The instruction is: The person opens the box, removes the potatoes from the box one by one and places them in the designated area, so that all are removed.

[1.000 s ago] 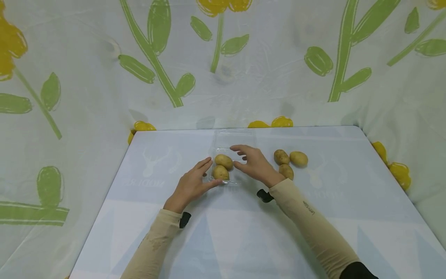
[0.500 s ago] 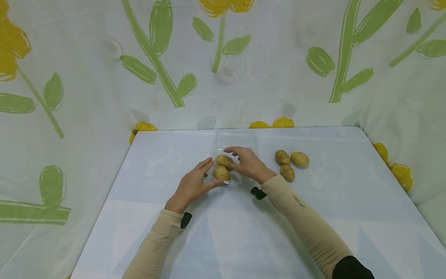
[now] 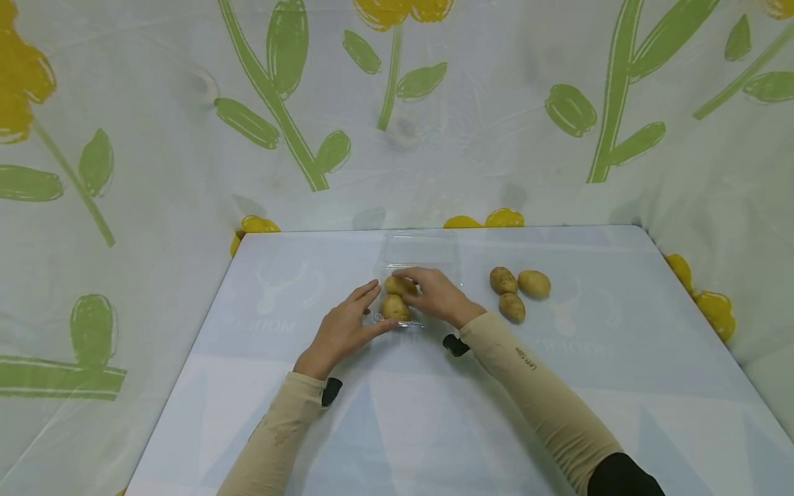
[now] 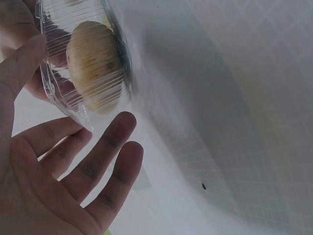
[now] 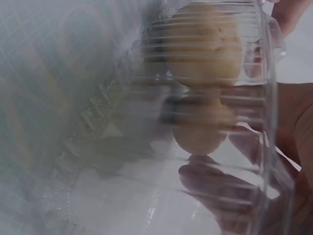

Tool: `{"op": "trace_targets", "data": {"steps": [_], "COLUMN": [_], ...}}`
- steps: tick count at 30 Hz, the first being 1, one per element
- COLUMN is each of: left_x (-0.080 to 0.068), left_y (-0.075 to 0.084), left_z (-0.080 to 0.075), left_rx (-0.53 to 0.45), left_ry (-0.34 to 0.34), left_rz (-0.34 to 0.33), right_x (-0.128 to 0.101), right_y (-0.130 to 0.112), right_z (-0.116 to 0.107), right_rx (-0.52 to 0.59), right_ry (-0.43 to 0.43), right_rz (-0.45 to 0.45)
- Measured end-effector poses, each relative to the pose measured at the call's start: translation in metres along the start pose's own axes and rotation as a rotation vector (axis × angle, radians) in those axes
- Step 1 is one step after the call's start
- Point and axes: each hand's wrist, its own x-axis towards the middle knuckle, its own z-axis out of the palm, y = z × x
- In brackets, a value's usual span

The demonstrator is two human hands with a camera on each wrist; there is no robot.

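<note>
Potatoes, two of them (image 3: pixel 397 297), sit in the clear plastic clamshell box (image 3: pixel 422 251) near the middle of the tabletop (image 3: pixel 384 413), a little toward its far edge. A second ago my right hand (image 3: pixel 437 296) hovered just to the right of the box with fingers spread; now it has come in over the box and lies on the far potato, its fingers curved round it. I judge I am settling that potato into place. My left hand (image 3: pixel 341 331) has hardly moved: it stays flat against the box's left side, fingers (image 4: pixel 105 147) straight and released, steadying it. The lid of the box stands open behind, toward the far edge. Three more potatoes (image 3: pixel 515 289) lie loose together on the tabletop to the right, unmoved, well apart from my hands.
</note>
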Motion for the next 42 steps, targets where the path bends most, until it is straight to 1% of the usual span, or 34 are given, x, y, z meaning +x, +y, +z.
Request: {"op": "trace_targets", "data": {"steps": [3, 7, 9, 13, 16, 19, 22, 26, 35, 42], "left_x": [0.000, 0.000, 0.001, 0.001, 0.001, 0.001, 0.001, 0.001, 0.002, 0.001], "left_y": [0.000, -0.001, 0.000, 0.000, 0.001, 0.001, 0.001, 0.000, 0.000, 0.000], "left_z": [0.000, 0.000, 0.000, 0.000, 0.000, 0.000, -0.001, -0.001, -0.001, 0.000], "left_rx": [-0.001, 0.001, 0.007, 0.016, 0.015, 0.017, 0.020, 0.023, 0.029, 0.026], "left_ry": [0.000, -0.001, -0.001, -0.003, -0.001, 0.001, 0.000, 0.002, 0.009, 0.014], "left_rz": [0.003, 0.003, 0.005, 0.002, -0.002, -0.001, -0.001, 0.005, 0.015, 0.018], "right_x": [0.000, 0.001, 0.001, 0.001, 0.000, -0.001, -0.004, -0.008, -0.015, -0.017], "right_y": [0.000, -0.001, -0.002, -0.004, -0.004, -0.003, -0.001, 0.002, 0.004, 0.004], "right_z": [0.002, 0.004, 0.004, 0.004, 0.003, 0.003, 0.002, 0.002, -0.003, -0.004], "right_rx": [-0.014, -0.038, -0.067, -0.126, -0.145, -0.143, -0.117, -0.103, -0.111, -0.089], "right_ry": [-0.002, -0.015, -0.028, -0.045, -0.034, -0.020, -0.014, -0.021, -0.035, -0.021], "right_rz": [-0.015, -0.014, -0.011, 0.012, 0.035, 0.062, 0.087, 0.105, 0.165, 0.166]}}
